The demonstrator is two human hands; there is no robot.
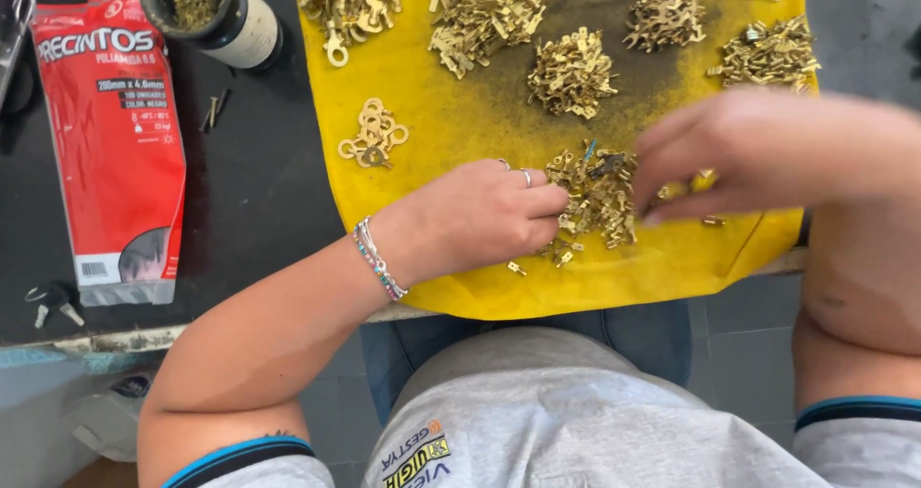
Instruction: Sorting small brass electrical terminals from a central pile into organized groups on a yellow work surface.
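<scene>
I'm at a workshop bench. Sorted heaps of brass terminals (572, 73) cover my yellow cloth (460, 123). A red bag of cable ties (113, 142) lies on the dark worktop (259, 190).

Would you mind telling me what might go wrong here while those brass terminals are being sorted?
1. A loose terminal lies near the cloth's front edge and could drop off.
2. The left hand and right hand work one pile; a sweep might mix it with the pile behind.

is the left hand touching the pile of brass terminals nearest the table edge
Touching. The head view shows the left hand with its fingertips pressed into the pile of brass terminals on the yellow cloth, no gap visible.
</scene>
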